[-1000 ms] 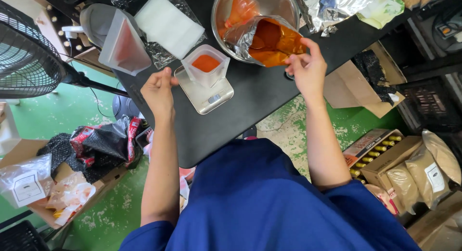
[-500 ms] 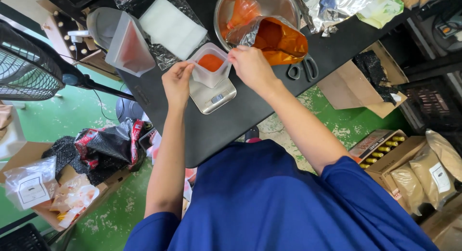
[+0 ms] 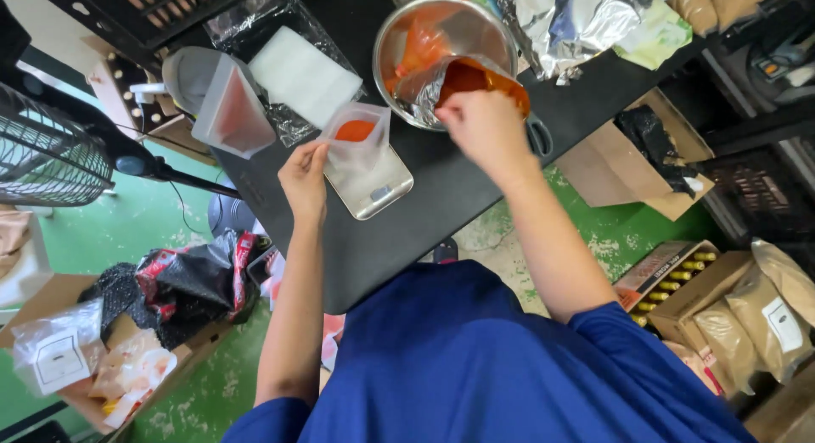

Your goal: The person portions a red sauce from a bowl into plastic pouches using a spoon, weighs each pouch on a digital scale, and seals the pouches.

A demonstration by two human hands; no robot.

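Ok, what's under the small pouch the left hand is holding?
The pouch, with orange powder inside, stands on a silver scale, steadied by the left hand. The scale's platform beneath it is covered.

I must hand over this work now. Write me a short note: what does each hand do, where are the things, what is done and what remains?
Left hand: holds the small clear pouch open on the scale.
Right hand: over the foil bag of orange-red powder lying in the steel bowl; its grip is hidden.
Done: some powder is in the pouch.
Left: pouch unsealed. The scale's reading cannot be seen.
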